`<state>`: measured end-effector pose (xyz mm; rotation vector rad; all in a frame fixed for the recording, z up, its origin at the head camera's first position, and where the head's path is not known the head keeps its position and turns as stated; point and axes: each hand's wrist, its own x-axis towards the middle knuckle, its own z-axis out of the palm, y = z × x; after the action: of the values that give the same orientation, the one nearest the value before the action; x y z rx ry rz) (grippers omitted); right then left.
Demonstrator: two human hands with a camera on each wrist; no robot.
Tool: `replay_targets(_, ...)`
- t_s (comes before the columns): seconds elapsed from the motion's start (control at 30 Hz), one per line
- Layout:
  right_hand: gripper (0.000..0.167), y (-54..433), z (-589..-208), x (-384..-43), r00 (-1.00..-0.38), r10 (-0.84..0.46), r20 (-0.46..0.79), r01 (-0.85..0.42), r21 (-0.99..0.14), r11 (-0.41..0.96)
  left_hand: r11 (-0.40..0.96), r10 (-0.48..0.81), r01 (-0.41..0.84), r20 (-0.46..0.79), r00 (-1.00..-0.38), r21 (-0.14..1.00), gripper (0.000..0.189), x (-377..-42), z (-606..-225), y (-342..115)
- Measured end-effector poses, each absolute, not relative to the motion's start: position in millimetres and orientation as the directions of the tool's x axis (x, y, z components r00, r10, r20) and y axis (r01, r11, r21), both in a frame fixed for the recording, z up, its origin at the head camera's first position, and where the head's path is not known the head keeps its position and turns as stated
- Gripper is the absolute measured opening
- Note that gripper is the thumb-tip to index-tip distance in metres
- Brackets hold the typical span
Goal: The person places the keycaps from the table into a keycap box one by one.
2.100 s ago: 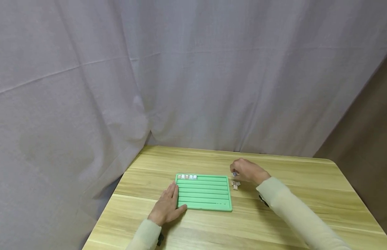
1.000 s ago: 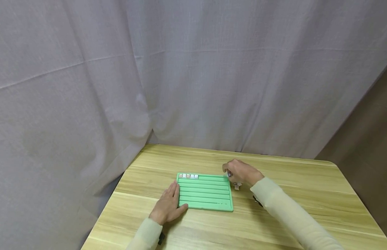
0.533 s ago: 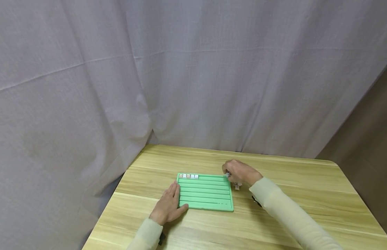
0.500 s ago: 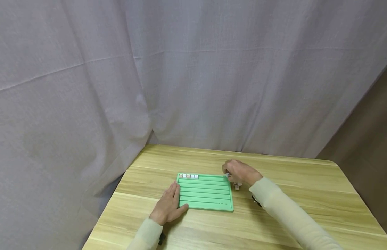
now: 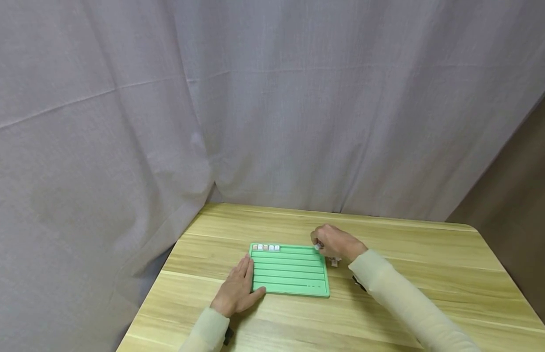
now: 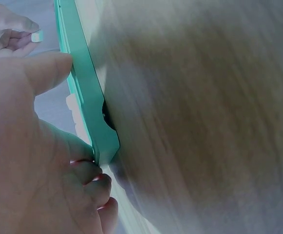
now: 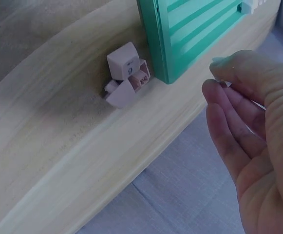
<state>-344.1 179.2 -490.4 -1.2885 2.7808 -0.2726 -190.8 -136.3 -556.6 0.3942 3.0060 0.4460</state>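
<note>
A green ridged tray [image 5: 290, 276] lies on the wooden table. Several white and pinkish keycaps [image 5: 265, 248] line the left end of its top groove. My left hand [image 5: 235, 289] rests along the tray's left side, fingers extended, thumb at the near-left corner. Near the tray's far-right corner, my right hand [image 5: 338, 243] pinches a white keycap [image 5: 318, 247] between thumb and fingertips; the left wrist view also shows this keycap [image 6: 37, 36]. A small pile of pinkish keycaps [image 7: 124, 62] sits just right of the tray, partly hidden by the right hand in the head view.
The wooden table [image 5: 387, 313] extends around the tray on all sides. Behind it hangs a grey curtain [image 5: 277, 122], which also covers the left side. A darker brown curtain [image 5: 519, 195] hangs at the right.
From above the loose keycaps, my right hand has moved left with the pinched keycap to the tray's far-right corner, drifting slightly further left recently. My left hand stays in place.
</note>
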Motion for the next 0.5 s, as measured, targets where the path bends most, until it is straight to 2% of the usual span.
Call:
replay_targets(0.3, 0.01, 173.3, -494.9, -345.2, -0.634, -0.772, 0.03, -0.757, -0.227, 0.613, 0.924, 0.263, 0.244, -0.027, -0.964, 0.294, 0.09, -190.9, -555.2, -136.1)
replay_targets(0.5, 0.011, 169.4, -496.3, -344.7, -0.66, -0.751, 0.011, -0.723, -0.284, 0.63, 0.928, 0.259, 0.236, -0.045, -0.965, 0.289, 0.09, -191.0, -554.7, -135.3)
